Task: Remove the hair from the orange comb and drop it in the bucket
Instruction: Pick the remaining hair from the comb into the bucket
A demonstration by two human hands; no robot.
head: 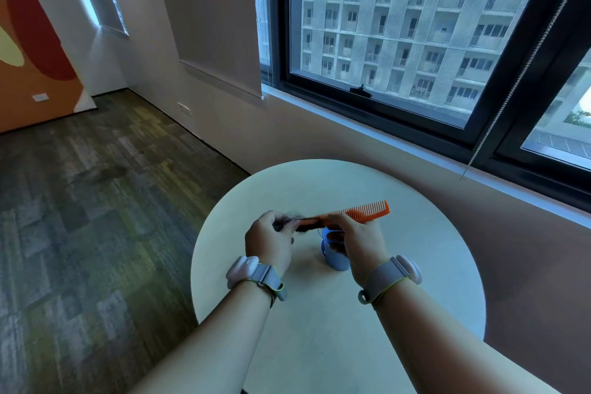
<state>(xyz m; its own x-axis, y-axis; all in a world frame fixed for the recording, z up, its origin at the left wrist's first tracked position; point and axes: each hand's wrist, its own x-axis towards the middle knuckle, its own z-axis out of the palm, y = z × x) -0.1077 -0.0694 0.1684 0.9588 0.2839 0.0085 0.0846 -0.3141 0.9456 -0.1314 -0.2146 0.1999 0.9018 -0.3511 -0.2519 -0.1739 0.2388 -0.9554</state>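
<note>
The right hand grips the orange comb. The left hand pinches dark hair still caught in the teeth. Nothing is dropped in the blue bucket yet, I think.

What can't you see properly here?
Head view only:
- Bucket: inside and far side hidden by the right hand.
- Comb: middle covered by right hand.
- Hair: a small blur in the left hand; amount unclear.
- Table: near edge cut off.

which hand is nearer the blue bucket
Right. The right hand holds the orange comb directly over the blue bucket, overlapping its rim. The left hand pinches the hair, off to the bucket's left.
</note>
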